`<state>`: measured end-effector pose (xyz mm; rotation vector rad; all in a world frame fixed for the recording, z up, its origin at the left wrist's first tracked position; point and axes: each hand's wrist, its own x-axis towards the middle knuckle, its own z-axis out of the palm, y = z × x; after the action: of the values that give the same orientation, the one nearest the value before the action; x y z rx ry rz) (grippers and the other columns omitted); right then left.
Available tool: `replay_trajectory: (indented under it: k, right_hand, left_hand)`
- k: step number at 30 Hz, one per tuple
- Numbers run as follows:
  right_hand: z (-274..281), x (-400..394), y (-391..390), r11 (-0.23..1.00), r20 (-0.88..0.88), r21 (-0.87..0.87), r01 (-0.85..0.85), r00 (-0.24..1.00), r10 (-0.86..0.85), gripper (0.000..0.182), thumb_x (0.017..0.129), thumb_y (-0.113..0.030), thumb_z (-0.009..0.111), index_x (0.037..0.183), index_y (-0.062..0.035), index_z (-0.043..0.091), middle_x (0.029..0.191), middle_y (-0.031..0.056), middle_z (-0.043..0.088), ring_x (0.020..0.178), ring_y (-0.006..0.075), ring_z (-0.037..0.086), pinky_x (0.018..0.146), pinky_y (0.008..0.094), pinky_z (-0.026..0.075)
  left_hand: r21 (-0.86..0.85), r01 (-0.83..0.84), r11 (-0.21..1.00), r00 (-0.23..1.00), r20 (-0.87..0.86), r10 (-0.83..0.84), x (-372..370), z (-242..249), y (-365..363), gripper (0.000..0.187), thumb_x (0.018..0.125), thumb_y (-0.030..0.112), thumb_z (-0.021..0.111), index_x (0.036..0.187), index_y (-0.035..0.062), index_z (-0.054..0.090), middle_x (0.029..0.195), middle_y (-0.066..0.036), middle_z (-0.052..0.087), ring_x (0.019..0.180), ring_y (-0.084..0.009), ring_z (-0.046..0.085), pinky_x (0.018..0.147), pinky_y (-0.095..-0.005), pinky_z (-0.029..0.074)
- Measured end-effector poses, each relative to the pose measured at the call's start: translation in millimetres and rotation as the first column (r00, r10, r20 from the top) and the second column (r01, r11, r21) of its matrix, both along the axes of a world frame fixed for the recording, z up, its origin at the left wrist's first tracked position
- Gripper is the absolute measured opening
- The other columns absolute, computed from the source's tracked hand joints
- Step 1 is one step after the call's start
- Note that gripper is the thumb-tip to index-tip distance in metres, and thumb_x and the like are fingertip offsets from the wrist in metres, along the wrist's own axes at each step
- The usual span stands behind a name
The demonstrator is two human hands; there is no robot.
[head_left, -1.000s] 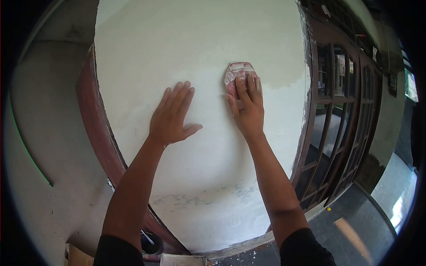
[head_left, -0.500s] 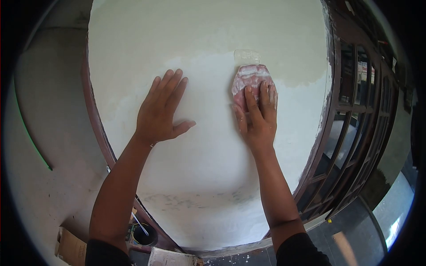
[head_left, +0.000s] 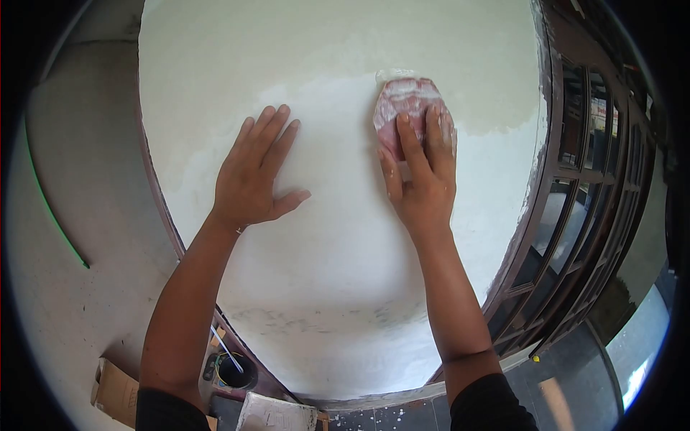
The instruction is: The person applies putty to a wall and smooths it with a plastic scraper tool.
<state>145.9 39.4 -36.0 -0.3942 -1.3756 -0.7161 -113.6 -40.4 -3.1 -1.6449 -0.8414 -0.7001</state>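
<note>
Right hand (head_left: pixel 424 188) presses pink sanding pad (head_left: pixel 410 108) flat on wall (head_left: pixel 345 302), fingers on top, grip closed over it. Left hand (head_left: pixel 251 176) open, palm braced left of pad. Below pad looks whiter, done; greenish band above pad still left, I'd guess.

Pink pad (head_left: pixel 406 108) white-smeared; wall (head_left: pixel 338 237) off-white; window frame (head_left: pixel 575 187) dark brown.
</note>
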Motion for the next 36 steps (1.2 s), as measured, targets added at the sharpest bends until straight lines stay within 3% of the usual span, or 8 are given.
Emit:
replay_trajectory:
  k: [3,9,15,17,20,26,33,36]
  right_hand:
    - [17.6,-6.2,5.9,0.996,-0.005,0.085,-0.017,1.000,0.018,0.051,0.088,-0.025,0.077,0.134,-0.0078,0.064,0.143,0.0269,0.052,0.133,0.0453,0.049,0.109,0.0585,0.040]
    - [-31.9,8.0,7.5,0.998,0.102,0.061,0.018,0.995,-0.024,0.049,0.086,-0.024,0.078,0.131,-0.0065,0.066,0.139,0.0253,0.056,0.132,0.0418,0.051,0.111,0.0580,0.039]
    - [18.5,-4.3,9.8,0.994,0.025,0.106,-0.013,1.000,0.011,0.046,0.087,-0.024,0.077,0.130,-0.0097,0.067,0.141,0.0227,0.056,0.132,0.0417,0.052,0.110,0.0579,0.038]
    - [7.9,-4.4,15.5,0.999,0.095,0.036,0.012,0.995,-0.015,0.046,0.087,-0.024,0.077,0.129,-0.0088,0.067,0.140,0.0224,0.056,0.132,0.0413,0.052,0.110,0.0583,0.038]
    - [-26.8,7.9,12.5,0.998,0.102,0.049,0.029,0.994,-0.034,0.045,0.087,-0.025,0.077,0.128,-0.0081,0.068,0.139,0.0224,0.057,0.133,0.0395,0.051,0.110,0.0582,0.038]
    - [7.3,9.3,18.2,0.994,0.044,0.091,0.060,0.997,-0.064,0.045,0.087,-0.026,0.076,0.128,-0.0086,0.069,0.139,0.0223,0.058,0.132,0.0389,0.053,0.111,0.0585,0.037]
    - [-31.7,24.5,17.5,0.993,0.120,0.088,0.075,0.989,-0.086,0.045,0.087,-0.026,0.076,0.128,-0.0095,0.069,0.139,0.0215,0.058,0.132,0.0385,0.053,0.112,0.0589,0.036]
    - [3.5,16.6,18.2,0.992,0.085,0.118,0.049,0.995,-0.059,0.044,0.086,-0.026,0.077,0.127,-0.0104,0.069,0.140,0.0206,0.058,0.133,0.0381,0.053,0.112,0.0576,0.037]
  left_hand:
    - [-0.002,-0.004,1.000,1.000,0.002,0.004,0.9,0.6,-0.6,0.085,0.088,0.061,0.059,0.146,0.0007,0.048,0.157,-0.018,0.041,0.147,-0.0347,0.036,0.119,-0.0525,0.028]
    - [0.003,-0.007,1.000,1.000,0.011,0.007,2.4,-0.7,-0.3,0.084,0.087,0.059,0.062,0.146,0.0012,0.048,0.157,-0.017,0.041,0.146,-0.0339,0.038,0.119,-0.0517,0.029]
    - [-0.001,-0.003,1.000,1.000,0.016,0.003,4.3,0.8,-2.7,0.083,0.086,0.057,0.064,0.146,0.0014,0.049,0.157,-0.017,0.041,0.146,-0.0334,0.038,0.120,-0.0505,0.028]
    - [0.008,0.021,1.000,1.000,0.014,-0.021,6.1,1.1,-4.9,0.085,0.075,0.045,0.078,0.143,0.0020,0.050,0.155,-0.014,0.042,0.143,-0.0334,0.041,0.116,-0.0514,0.036]
    - [-0.007,-0.003,1.000,1.000,0.014,0.003,2.9,0.1,-1.2,0.082,0.086,0.057,0.063,0.145,0.0013,0.049,0.157,-0.017,0.041,0.146,-0.0332,0.038,0.120,-0.0503,0.028]
    - [-0.003,0.009,1.000,1.000,0.014,-0.009,2.9,0.3,-1.6,0.080,0.087,0.054,0.064,0.145,0.0012,0.049,0.157,-0.016,0.041,0.146,-0.0327,0.038,0.120,-0.0501,0.028]
    - [-0.004,0.007,1.000,1.000,0.011,-0.007,2.5,0.5,-2.0,0.081,0.086,0.054,0.064,0.146,0.0014,0.049,0.157,-0.017,0.041,0.146,-0.0327,0.039,0.120,-0.0500,0.029]
    - [-0.013,0.008,1.000,1.000,0.021,-0.007,3.6,0.2,-1.9,0.080,0.087,0.054,0.064,0.146,0.0018,0.049,0.156,-0.017,0.041,0.146,-0.0330,0.039,0.119,-0.0503,0.029]
